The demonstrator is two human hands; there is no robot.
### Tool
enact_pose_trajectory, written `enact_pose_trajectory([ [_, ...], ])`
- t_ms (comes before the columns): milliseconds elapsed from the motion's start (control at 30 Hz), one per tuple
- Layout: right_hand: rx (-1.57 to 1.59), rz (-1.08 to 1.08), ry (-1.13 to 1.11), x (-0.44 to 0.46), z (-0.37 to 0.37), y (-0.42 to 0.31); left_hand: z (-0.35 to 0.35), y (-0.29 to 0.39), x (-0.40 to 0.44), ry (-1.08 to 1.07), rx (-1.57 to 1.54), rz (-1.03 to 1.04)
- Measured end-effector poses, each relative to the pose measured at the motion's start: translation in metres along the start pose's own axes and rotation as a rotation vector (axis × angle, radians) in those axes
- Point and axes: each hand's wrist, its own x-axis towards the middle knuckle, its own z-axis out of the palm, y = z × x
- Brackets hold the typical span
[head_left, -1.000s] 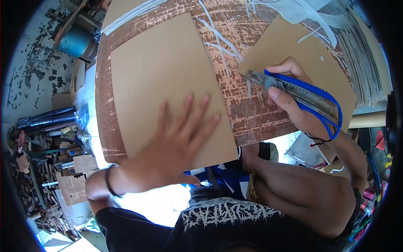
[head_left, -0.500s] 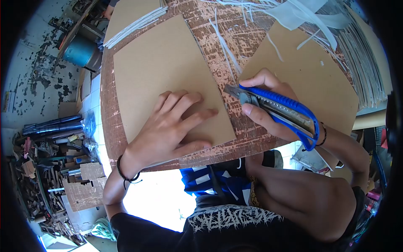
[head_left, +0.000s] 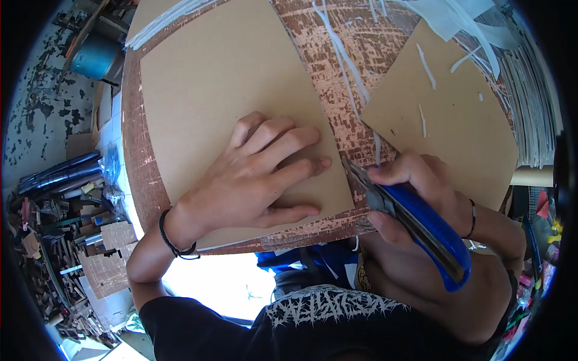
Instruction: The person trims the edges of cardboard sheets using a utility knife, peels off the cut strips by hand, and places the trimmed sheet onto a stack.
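My left hand (head_left: 259,168) lies with fingers spread on a brown cardboard sheet (head_left: 217,84), pressing near its lower right part. In my right hand (head_left: 415,192) is a blue utility knife (head_left: 430,231), its handle wrapped by my fingers and thumb. The knife's tip points up and left, close beside the sheet's right edge; I cannot tell whether it touches. A second cardboard sheet (head_left: 457,126) lies to the right, partly behind my right hand, with a few thin white strips on it.
The worn wooden table (head_left: 337,60) carries white strips (head_left: 346,54) between the sheets. White scraps (head_left: 451,18) and a stack of boards (head_left: 530,102) are at the right. Another stack (head_left: 174,18) lies at the upper left. Clutter (head_left: 54,259) covers the floor at left.
My right hand has brought the knife down and turned it more steeply, its tip now nearer the sheet's right edge. The left hand stays on the sheet. The whole view has shifted slightly.
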Motion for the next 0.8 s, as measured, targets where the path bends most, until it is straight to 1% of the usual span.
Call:
enact_pose_trajectory([
  [133, 0.066, -0.039, -0.129, -0.013, -0.007, 0.003, 0.004, -0.003, -0.003, 0.04, -0.025, 0.009],
  [233, 0.208, 0.03, 0.064, -0.019, 0.003, 0.006, 0.007, -0.005, -0.004, 0.062, -0.044, 0.019],
  [300, 0.146, 0.077, 0.134, -0.014, 0.007, 0.003, 0.007, -0.005, -0.004, 0.07, -0.038, 0.033],
  [400, 0.092, 0.056, 0.176, -0.002, 0.011, 0.002, 0.006, -0.003, -0.004, 0.071, -0.043, 0.025],
  [467, 0.047, 0.058, 0.123, 0.002, 0.01, 0.002, 0.006, -0.003, -0.003, 0.071, -0.045, 0.029],
  [567, 0.072, 0.017, 0.218, -0.002, 0.019, 0.011, 0.006, -0.004, -0.004, 0.072, -0.04, 0.028],
  [800, 0.018, 0.034, 0.134, -0.002, 0.015, 0.008, 0.006, -0.005, -0.004, 0.072, -0.015, 0.029],
])
